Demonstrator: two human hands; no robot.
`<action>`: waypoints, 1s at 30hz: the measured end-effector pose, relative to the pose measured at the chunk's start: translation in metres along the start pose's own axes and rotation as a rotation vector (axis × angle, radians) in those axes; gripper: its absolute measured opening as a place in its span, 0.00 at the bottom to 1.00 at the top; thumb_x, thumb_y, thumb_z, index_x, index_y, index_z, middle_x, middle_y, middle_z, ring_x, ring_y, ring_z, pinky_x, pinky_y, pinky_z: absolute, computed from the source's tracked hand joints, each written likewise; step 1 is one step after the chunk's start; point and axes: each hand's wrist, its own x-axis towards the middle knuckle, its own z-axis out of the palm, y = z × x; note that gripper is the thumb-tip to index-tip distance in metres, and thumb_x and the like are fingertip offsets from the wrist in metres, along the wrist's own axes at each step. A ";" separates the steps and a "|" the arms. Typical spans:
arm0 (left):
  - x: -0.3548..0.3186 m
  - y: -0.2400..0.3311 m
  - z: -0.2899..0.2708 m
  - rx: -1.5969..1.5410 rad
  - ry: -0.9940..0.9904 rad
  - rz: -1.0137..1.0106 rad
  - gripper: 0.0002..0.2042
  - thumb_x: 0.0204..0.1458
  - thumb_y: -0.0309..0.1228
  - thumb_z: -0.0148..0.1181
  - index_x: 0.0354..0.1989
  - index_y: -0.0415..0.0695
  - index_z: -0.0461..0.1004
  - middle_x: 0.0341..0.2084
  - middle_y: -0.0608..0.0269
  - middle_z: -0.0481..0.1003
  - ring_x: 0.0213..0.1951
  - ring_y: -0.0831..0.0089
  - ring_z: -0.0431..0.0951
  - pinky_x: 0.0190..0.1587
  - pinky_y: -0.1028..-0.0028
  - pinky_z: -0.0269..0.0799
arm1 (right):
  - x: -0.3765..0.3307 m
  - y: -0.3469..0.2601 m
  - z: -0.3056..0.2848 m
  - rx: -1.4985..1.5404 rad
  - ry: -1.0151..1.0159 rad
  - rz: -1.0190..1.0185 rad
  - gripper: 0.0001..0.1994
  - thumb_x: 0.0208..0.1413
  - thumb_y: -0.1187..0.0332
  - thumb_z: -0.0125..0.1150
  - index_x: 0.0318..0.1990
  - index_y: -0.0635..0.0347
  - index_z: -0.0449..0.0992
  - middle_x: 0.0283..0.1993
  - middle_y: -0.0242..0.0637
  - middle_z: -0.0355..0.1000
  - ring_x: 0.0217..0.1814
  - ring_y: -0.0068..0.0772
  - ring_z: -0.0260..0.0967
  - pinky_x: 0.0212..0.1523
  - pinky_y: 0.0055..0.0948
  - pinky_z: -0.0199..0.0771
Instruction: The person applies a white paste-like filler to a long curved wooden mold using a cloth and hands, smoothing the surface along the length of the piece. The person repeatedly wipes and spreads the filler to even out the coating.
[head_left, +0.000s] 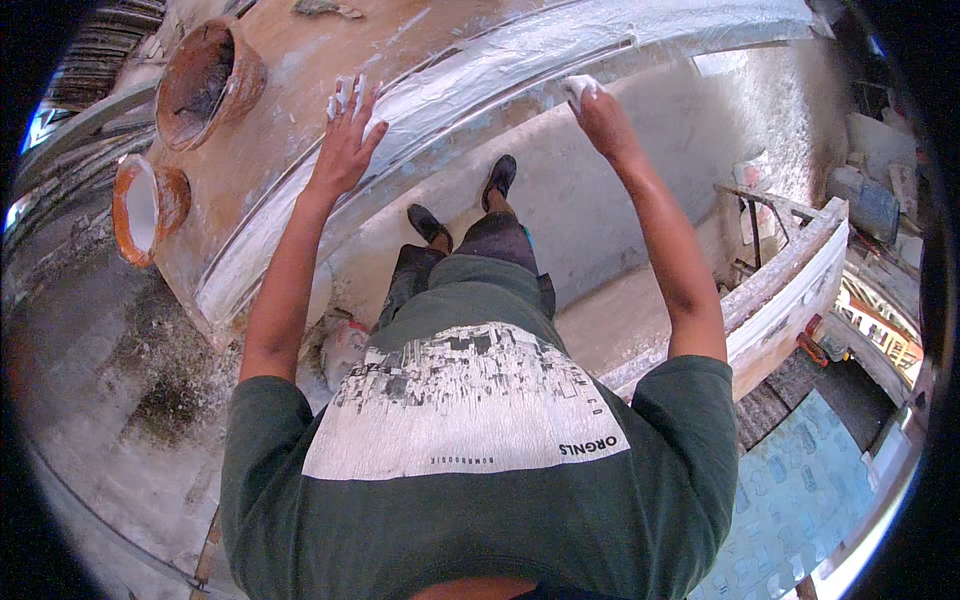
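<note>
A long strip of wet white plaster (470, 80) runs along the edge of a brown, white-smeared table (290, 85). My left hand (346, 150) is open at the inner side of this strip, its fingers spread and their tips coated in white. On the other side, my right hand (600, 115) is closed just past the table's edge. White paste covers its fingers, and whether a lump of it or something else sits inside cannot be made out.
Two terracotta pots, a larger one (240, 85) and a smaller one with a white inside (178, 200), stand at the left. A white-coated wooden beam (790, 270) lies at the right, near a blue patterned sheet (800, 490). Clutter (865, 200) fills the far right.
</note>
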 end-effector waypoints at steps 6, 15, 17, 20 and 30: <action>-0.037 -0.013 -0.015 -0.130 0.010 -0.001 0.27 0.57 0.40 0.44 0.64 0.45 0.50 0.65 0.54 0.44 0.67 0.55 0.36 0.66 0.60 0.32 | 0.054 -0.069 -0.035 -0.032 -0.017 -0.028 0.10 0.52 0.70 0.53 0.41 0.61 0.71 0.30 0.49 0.70 0.33 0.52 0.70 0.34 0.44 0.71; -0.061 -0.029 -0.012 -0.417 0.186 -0.207 0.26 0.56 0.36 0.48 0.62 0.39 0.52 0.63 0.50 0.50 0.65 0.57 0.47 0.65 0.66 0.40 | 0.097 -0.235 0.047 0.295 -0.150 -0.032 0.10 0.47 0.63 0.54 0.28 0.62 0.74 0.27 0.50 0.71 0.32 0.51 0.71 0.35 0.45 0.72; -0.066 -0.033 -0.017 -0.385 0.244 -0.185 0.26 0.55 0.37 0.49 0.62 0.43 0.54 0.63 0.51 0.50 0.65 0.55 0.47 0.65 0.63 0.40 | 0.099 -0.245 0.042 0.338 -0.122 0.078 0.12 0.47 0.61 0.56 0.28 0.62 0.74 0.27 0.49 0.71 0.33 0.51 0.71 0.36 0.45 0.71; -0.073 -0.023 -0.030 0.078 0.104 0.101 0.25 0.55 0.37 0.50 0.62 0.51 0.55 0.64 0.52 0.49 0.65 0.53 0.45 0.65 0.58 0.39 | 0.096 -0.231 0.041 0.420 0.075 0.204 0.12 0.47 0.60 0.57 0.30 0.61 0.75 0.27 0.50 0.71 0.33 0.51 0.71 0.36 0.44 0.71; -0.033 0.009 0.005 0.239 -0.336 0.364 0.21 0.59 0.42 0.37 0.62 0.63 0.56 0.66 0.69 0.43 0.67 0.62 0.38 0.67 0.60 0.24 | 0.036 -0.031 -0.018 0.572 0.494 0.697 0.14 0.45 0.62 0.60 0.37 0.62 0.75 0.36 0.50 0.71 0.43 0.50 0.68 0.49 0.43 0.65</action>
